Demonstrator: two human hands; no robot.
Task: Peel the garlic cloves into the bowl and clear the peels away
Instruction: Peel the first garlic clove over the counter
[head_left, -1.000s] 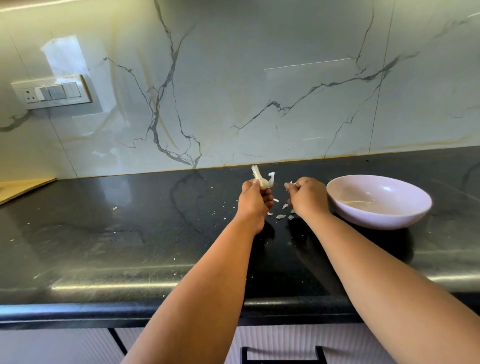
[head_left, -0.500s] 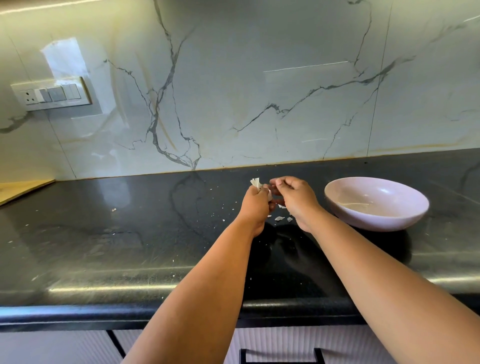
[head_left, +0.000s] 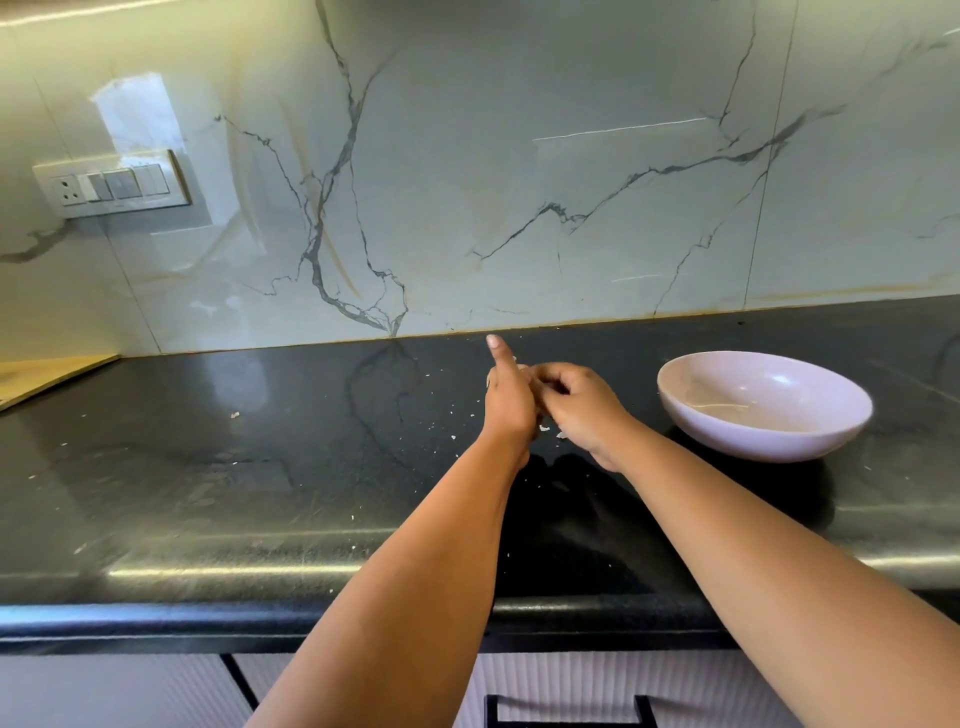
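My left hand (head_left: 510, 400) and my right hand (head_left: 582, 408) meet above the black countertop (head_left: 260, 467), left of the pale pink bowl (head_left: 763, 431). The left thumb points up and its fingers curl around a garlic clove that is almost wholly hidden between the hands. My right hand's curled fingers pinch at the clove from the right. Small white peel bits (head_left: 544, 428) lie on the counter just below the hands. The bowl sits upright and I see no clove inside it.
A marble backsplash (head_left: 519, 182) rises behind the counter, with a switch plate (head_left: 111, 183) at left. A wooden surface (head_left: 47, 371) meets the counter at far left. Tiny peel flecks (head_left: 235, 414) dot the counter. The rounded front edge (head_left: 208, 577) runs above cabinet fronts.
My right hand moved left from beside the bowl and closed in on the clove. The clove and its loose peel, visible above my left hand before, are now hidden; the left thumb has lifted.
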